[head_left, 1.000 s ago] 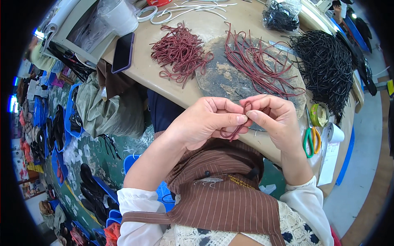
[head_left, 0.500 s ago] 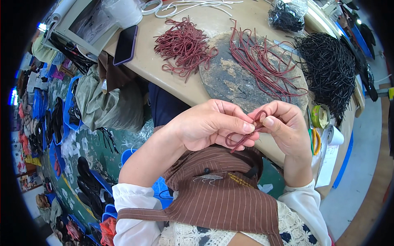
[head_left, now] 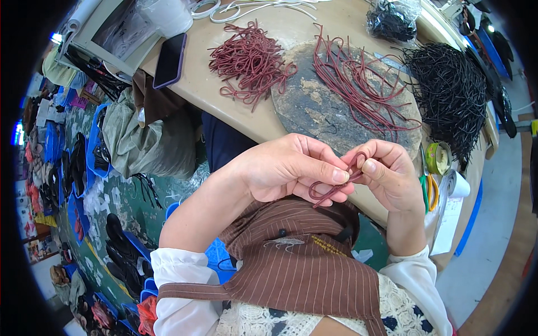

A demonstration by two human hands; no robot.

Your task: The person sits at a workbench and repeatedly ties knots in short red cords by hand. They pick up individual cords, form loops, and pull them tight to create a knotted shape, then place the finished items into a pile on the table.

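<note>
A dark red cord [head_left: 321, 193] is looped between my two hands, above my lap at the table's near edge. My left hand [head_left: 283, 169] pinches it between thumb and fingers, and one loop hangs below the fingertips. On the other side my right hand [head_left: 386, 171] pinches the cord too, with a small loop standing up by the thumb. The fingertips of both hands nearly meet. Beyond them, long red cords [head_left: 358, 89] lie across a worn round board [head_left: 302, 106]. A tangled pile of looped red cords [head_left: 249, 64] rests left of the board.
Black cords [head_left: 448, 95] are heaped at the right, near a green and yellow tin [head_left: 437, 158], yellow-handled scissors [head_left: 432, 192] and a white roll [head_left: 457, 183]. A phone [head_left: 170, 60] lies on the table's left edge. White cords [head_left: 263, 8] lie at the back. Blue bins stand on the floor.
Both hands stay almost in place, still pinching the red cord. The small loop by the right thumb looks slightly smaller.
</note>
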